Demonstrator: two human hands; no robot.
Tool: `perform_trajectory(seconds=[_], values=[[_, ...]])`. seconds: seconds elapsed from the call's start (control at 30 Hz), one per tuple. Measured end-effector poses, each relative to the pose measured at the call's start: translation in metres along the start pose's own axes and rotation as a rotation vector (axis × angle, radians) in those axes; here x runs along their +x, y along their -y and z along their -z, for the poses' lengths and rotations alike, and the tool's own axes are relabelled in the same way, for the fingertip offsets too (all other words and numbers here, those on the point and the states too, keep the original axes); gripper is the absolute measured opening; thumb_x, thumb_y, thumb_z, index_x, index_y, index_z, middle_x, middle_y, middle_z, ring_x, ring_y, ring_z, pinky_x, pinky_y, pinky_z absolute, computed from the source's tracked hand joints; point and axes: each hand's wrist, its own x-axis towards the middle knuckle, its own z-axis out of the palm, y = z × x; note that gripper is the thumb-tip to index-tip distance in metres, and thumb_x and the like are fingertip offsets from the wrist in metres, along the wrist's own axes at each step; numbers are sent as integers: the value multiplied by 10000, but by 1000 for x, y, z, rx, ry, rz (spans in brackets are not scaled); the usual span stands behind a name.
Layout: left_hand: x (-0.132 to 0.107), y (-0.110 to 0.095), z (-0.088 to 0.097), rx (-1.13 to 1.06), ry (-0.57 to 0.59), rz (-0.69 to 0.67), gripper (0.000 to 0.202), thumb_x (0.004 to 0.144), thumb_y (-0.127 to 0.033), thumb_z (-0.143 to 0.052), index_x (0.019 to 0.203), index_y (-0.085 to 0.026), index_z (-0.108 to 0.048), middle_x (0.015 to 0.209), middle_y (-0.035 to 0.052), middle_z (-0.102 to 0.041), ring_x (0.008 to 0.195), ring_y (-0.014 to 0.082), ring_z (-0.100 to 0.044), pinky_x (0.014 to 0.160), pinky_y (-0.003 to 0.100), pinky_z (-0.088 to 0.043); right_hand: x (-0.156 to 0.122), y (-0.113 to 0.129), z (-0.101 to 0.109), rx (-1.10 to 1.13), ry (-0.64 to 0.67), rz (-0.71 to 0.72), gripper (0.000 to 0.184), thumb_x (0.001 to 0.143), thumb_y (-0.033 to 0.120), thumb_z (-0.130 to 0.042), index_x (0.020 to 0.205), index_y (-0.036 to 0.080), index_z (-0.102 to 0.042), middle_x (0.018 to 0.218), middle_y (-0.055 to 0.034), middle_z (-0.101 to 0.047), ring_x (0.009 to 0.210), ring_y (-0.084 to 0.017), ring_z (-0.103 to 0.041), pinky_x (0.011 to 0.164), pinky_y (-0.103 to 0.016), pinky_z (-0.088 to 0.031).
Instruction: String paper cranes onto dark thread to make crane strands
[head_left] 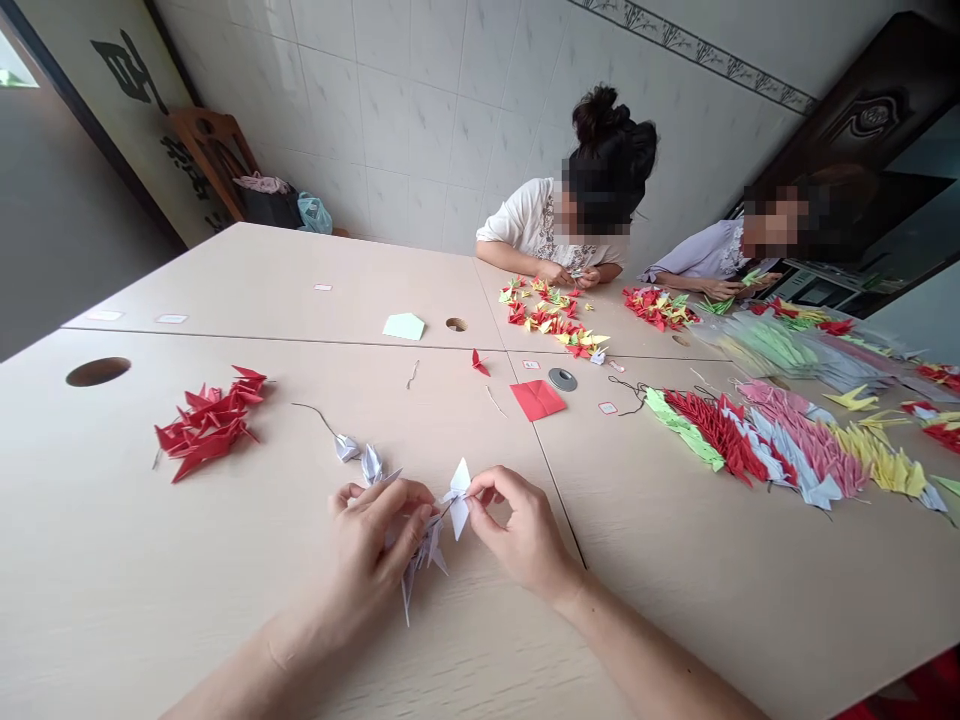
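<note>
A tiled-wall craft room, with shared tables (300, 285) heaped with origami cranes (795, 440).

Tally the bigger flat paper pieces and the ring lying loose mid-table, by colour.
Red paper square: 1
Pale green folded paper: 1
Grey ring: 1
Total: 3

pale glazed wall tiles (420, 120); a brown wooden chair (210, 160) in the corner; a dark carved wooden panel (862, 120) at right
</note>
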Motion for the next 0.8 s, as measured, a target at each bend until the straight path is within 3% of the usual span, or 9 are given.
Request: perform_trajectory(seconds=[0.13,0.27,0.43,0.57,0.8], values=[[1,1,0,-176,6,101,259,971,-407,-354,948,-262,-567,786,-23,-747,686,179,-636,812,389,-424,1,-2,-1,272,49,-239,92,849,280,-567,811,197,-577,746,2,-598,678,-128,-541,629,-243,-450],[1,-2,1,-103,49,56,228,924,-442,-461,949,-263,-599,853,-19,-728,750,180,-633,858,407,-398,2,-2,-1,328,70,-282,134,838,321,-590,804,191,-579,734,4,-577,666,-125,-516,618,-239,-430],[-1,0,-1,23,43,-8,240,848,-452,-584,998,-266,-600,971,5,-693,887,220,-618,865,421,-369,2,-3,-1,293,49,-258,107,845,290,-576,809,189,-577,731,7,-583,665,-123,-511,620,-238,-422],[-1,2,-2,31,35,-1,249,867,-462,-559,1011,-262,-595,994,19,-689,919,232,-605,889,445,-337,1,-1,0,228,29,-212,77,854,254,-556,808,195,-573,742,4,-600,674,-126,-530,636,-243,-437],[1,-2,2,-61,68,47,254,909,-452,-488,1067,-281,-590,1000,1,-694,888,211,-614,899,427,-347,-3,4,-1,-2,-28,104,124,817,99,-515,834,213,-559,796,-16,-638,719,-148,-563,708,-290,-465]])
